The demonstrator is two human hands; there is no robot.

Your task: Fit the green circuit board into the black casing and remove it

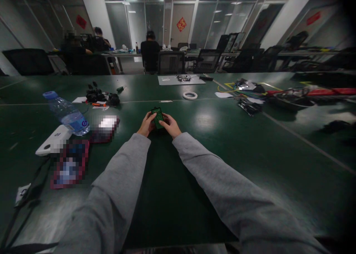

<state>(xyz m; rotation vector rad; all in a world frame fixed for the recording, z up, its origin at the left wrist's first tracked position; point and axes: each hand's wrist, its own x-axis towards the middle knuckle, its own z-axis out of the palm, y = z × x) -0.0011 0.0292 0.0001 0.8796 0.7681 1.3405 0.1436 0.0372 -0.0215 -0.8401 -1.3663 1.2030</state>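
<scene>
Both arms, in grey sleeves, reach straight forward over the green table [211,179] and converge toward 12 o'clock. The left hand [147,124] and the right hand [170,126] meet at the table's middle, fingers curled and closed on a small green circuit board [157,117], which is held between them, tilted up off the surface, thumbs at its near edges. Bare tabletop lies between the forearms and extends widely toward 3 o'clock; a pale seam line runs diagonally across that side. At 9 o'clock a plastic water bottle [66,114] lies on its side, blue cap away from the hands, clear water visible in it, its base resting on a white box [52,140]. At 11 o'clock sits a heap of black parts [101,97]. At 1 o'clock lie a white tape ring [190,95] and, farther out, a tangle of cables [250,88]. Seated people occupy the far desks.
</scene>
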